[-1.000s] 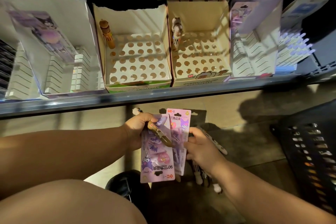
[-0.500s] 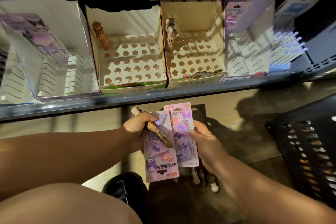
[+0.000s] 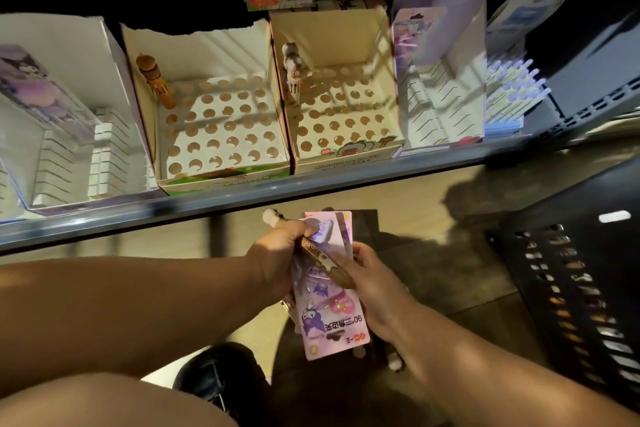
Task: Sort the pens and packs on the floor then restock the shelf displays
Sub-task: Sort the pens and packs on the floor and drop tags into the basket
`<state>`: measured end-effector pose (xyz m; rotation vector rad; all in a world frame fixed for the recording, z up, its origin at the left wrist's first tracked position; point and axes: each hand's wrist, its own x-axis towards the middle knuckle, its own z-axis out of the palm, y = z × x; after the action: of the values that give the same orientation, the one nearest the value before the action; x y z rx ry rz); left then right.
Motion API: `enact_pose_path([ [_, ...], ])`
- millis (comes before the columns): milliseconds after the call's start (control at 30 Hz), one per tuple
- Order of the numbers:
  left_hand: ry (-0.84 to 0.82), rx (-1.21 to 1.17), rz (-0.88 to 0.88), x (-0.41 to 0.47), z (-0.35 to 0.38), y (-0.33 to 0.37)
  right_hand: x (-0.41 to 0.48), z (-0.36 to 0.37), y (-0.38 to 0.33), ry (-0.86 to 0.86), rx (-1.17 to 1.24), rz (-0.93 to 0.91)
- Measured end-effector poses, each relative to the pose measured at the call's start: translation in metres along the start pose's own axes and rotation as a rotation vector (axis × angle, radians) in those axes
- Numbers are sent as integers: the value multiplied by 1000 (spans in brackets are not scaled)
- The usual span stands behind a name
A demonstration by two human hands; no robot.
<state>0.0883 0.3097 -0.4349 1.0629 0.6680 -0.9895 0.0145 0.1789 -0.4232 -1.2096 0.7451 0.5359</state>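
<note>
— Shelf point(image 3: 242, 198) ahead?
— Far side, hole-punched boxes point(image 3: 221, 135). Nearer, above the floor, my left hand point(image 3: 277, 260) curls round a brown pen point(image 3: 332, 270) and pink packs point(image 3: 332, 319); my right hand point(image 3: 377, 291) pinches their right edge.

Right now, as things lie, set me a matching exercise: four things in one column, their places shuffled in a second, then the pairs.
Things
1. grey pen
2. pink pack
3. basket
4. lilac pens

Places
a. on the floor, far right
b. held by the left hand and right hand
c. back left hole of the bear-print box
d. in rows at the right end of the shelf

Pairs: 1-c, 2-b, 3-a, 4-d
</note>
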Motion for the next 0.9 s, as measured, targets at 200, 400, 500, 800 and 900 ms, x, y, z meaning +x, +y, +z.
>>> enact_pose_path([
  [200, -93, 36, -40, -1, 4, 0, 3, -13, -1, 14, -52, -3],
  [400, -8, 149, -31, 5, -2, -4, 12, -34, -7, 149, -226, -71],
  [500, 135, 206, -59, 11, -11, -10, 16, -56, -14, 241, -319, -77],
  [800, 164, 628, -176, 26, -46, -40, 31, -125, -29, 446, -582, -79],
  [900, 177, 714, -206, 34, -59, -48, 35, -139, -27, 471, -626, -24],
])
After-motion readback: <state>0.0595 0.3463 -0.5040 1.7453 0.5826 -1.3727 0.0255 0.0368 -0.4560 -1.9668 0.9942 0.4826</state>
